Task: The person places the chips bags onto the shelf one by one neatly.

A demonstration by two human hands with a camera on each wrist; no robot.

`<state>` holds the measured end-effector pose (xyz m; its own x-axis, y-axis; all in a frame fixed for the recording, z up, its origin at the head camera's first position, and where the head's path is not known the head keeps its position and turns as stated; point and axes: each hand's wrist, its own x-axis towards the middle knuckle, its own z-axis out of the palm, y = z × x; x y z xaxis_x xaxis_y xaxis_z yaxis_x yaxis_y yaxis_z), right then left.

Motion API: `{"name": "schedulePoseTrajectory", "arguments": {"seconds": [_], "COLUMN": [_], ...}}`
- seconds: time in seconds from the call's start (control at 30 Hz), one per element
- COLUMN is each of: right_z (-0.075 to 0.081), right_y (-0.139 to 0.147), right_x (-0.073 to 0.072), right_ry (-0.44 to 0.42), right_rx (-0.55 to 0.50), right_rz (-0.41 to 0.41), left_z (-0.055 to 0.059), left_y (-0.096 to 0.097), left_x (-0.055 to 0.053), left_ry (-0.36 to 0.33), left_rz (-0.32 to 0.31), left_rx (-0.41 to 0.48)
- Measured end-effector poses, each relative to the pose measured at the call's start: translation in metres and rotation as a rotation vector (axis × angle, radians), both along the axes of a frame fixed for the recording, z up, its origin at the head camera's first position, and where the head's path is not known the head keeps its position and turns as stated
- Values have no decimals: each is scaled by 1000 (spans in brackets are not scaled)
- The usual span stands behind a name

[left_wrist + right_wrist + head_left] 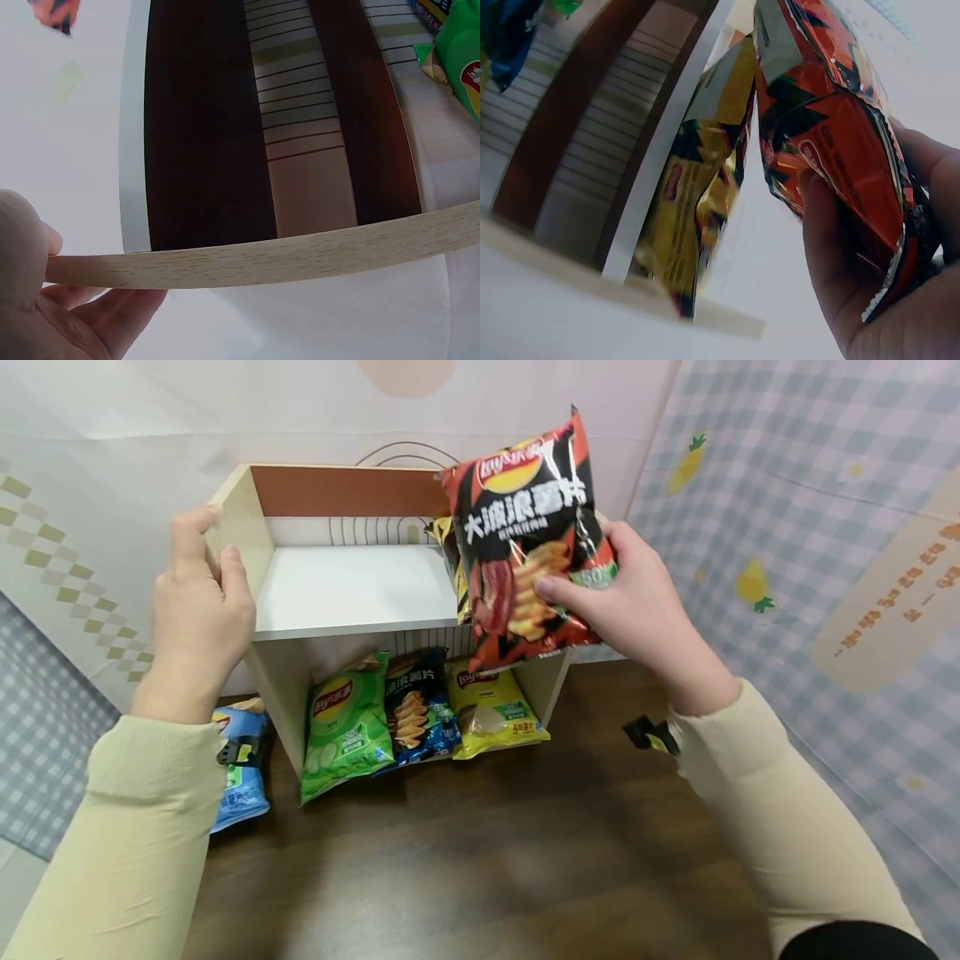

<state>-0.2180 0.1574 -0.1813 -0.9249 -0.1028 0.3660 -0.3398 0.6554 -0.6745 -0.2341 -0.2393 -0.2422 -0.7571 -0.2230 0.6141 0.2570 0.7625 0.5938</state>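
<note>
My right hand (637,597) holds a red-and-black bag of potato chips (525,518) by its right side, thumb across the front. The bag is raised in front of the right part of a small two-tier shelf (352,585). Behind it, on the upper tier, a yellow-and-black chip bag (697,180) stands by the right end, mostly covered in the head view. My left hand (202,593) grips the shelf's left side panel (247,262) near its top, thumb on one face and fingers on the other.
On the lower tier lean a green chip bag (348,727), a dark blue one (420,710) and a yellow one (495,714). A light blue bag (243,793) lies on the brown floor (465,868), left of the shelf. Cloth-covered walls (795,527) stand behind and at the sides.
</note>
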Motion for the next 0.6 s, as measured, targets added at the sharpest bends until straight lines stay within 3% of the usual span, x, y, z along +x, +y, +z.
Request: {"name": "schedulePoseTrajectory", "arguments": {"seconds": [0.2, 0.27, 0.4, 0.6], "right_z": [13, 15, 16, 13], "right_y": [-38, -50, -73, -99], "right_x": [-34, -42, -54, -63], "right_ry": [-58, -78, -113, -108], "right_rx": [-114, -107, 27, 360], "right_rz": [66, 70, 12, -68], "left_z": [-1, -1, -1, -2], "left_y": [2, 2, 4, 7], "left_x": [2, 2, 1, -3], "left_ry": [10, 8, 13, 27], "left_rz": [-11, -12, -14, -30], "left_rx": [-3, -5, -11, -15]}}
